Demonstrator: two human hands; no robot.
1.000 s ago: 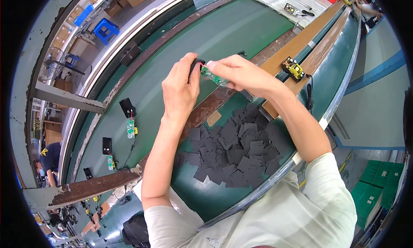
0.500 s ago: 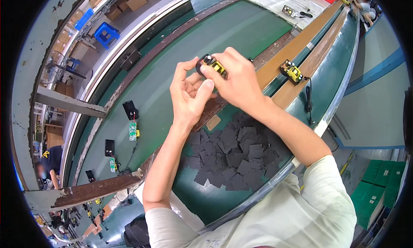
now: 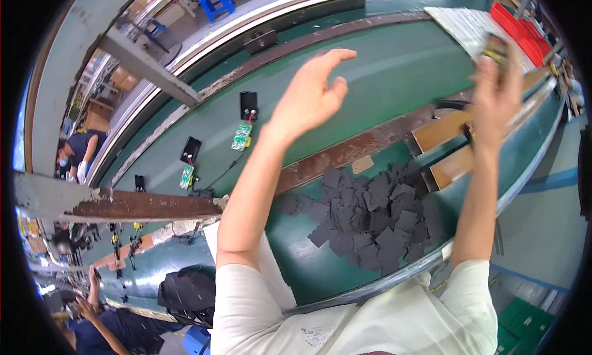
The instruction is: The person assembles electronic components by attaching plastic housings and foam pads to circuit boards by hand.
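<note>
My left hand hovers over the green conveyor belt, its fingers apart and nothing in it. Farther right, my right hand is stretched away from me, smeared by motion, and grips a small yellow-and-black electronic assembly near the whitish sheet. Below and between my arms, many thin black square pads lie in a loose heap on the green worktop. On the belt to the left are black cases wired to green circuit boards.
Brown board strips lie under my right forearm. A rusty metal edge divides belt and worktop. A red tray stands at the far right. At left, a metal beam crosses. Co-workers are at the left; a black bag sits lower left.
Both hands were together at the assembly; now they are apart. My right hand has carried it far right, and my left hand has let go. The view has turned.
</note>
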